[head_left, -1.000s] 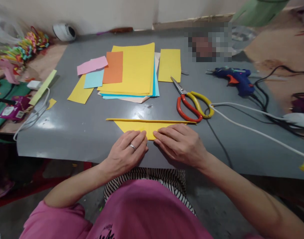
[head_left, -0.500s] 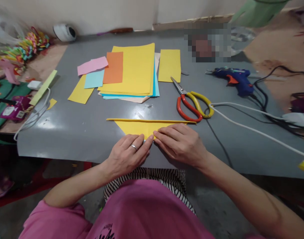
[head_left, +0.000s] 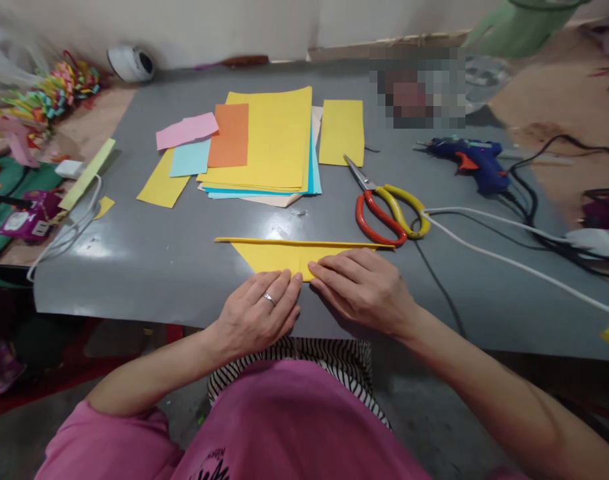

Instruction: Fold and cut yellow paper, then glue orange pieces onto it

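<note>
A folded yellow paper lies on the grey table just in front of me, with a long straight top edge and a point toward me. My left hand, with a ring on it, lies flat, fingers stretched and fingertips pressing the paper's lower tip. My right hand rests flat on the paper's right part, fingers together and extended. Neither hand grips anything.
A stack of coloured sheets and loose pieces lie at the back. Red and yellow scissors sit to the right, with a blue glue gun and cables beyond. Colourful paper craft lies far left.
My left hand slid a little toward me and to the right along the paper's lower edge. My right hand stayed nearly still.
</note>
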Motion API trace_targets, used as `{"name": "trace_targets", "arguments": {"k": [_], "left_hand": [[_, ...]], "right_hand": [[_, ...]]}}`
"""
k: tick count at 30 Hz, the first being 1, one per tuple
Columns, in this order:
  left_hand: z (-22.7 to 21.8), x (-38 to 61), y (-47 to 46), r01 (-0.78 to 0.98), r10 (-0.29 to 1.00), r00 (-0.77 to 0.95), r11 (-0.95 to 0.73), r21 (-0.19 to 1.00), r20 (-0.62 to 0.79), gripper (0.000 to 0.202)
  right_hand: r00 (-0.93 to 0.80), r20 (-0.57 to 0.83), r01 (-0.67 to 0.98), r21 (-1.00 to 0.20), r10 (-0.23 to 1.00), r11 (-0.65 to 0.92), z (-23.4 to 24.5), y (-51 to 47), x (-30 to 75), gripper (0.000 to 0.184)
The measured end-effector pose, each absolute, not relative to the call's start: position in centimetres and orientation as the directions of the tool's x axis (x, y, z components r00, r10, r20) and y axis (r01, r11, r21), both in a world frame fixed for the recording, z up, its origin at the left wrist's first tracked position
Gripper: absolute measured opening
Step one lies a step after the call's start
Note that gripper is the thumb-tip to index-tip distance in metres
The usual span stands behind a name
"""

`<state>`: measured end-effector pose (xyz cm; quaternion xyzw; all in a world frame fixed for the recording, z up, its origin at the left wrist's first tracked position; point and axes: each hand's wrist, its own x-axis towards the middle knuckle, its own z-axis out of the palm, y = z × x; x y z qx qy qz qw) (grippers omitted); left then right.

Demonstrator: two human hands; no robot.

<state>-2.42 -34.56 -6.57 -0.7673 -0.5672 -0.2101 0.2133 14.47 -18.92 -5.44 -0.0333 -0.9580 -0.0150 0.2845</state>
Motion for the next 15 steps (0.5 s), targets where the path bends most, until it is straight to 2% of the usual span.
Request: {"name": "trace_targets", "arguments": {"k": [6, 15], "left_hand": [[-6.79, -2.35, -34.8, 0.952, 0.767, 0.296, -0.284, -0.113, 0.569, 0.039], [-6.92, -2.57, -34.71, 0.954, 0.78, 0.284, -0.289, -0.082, 0.558, 0.038]], "right_hand": [[-0.835, 0.548, 0.07, 0.013, 0.052, 0.997, -5.3, -18.94, 14.47, 0.012], [-0.838, 0.544, 0.07, 0.023, 0.046, 0.997, -5.24, -18.99, 14.37, 0.013]]}}
